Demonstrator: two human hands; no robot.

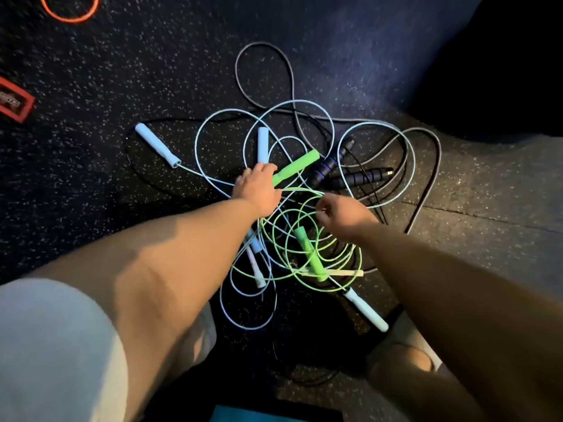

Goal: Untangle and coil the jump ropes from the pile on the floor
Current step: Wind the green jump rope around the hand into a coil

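The left hand [258, 190] grips the near end of a green handle [297, 166]. To its right, the right hand [342, 214] pinches the green cord [301, 189], whose loops lie under both wrists in the pile on the floor [91, 147]. The green rope is probably being freed first. Next, lift the handle and draw the cord clear of the pale blue loops.

Single head view, wide-angle, steep downward, close above rope pile [297, 169].
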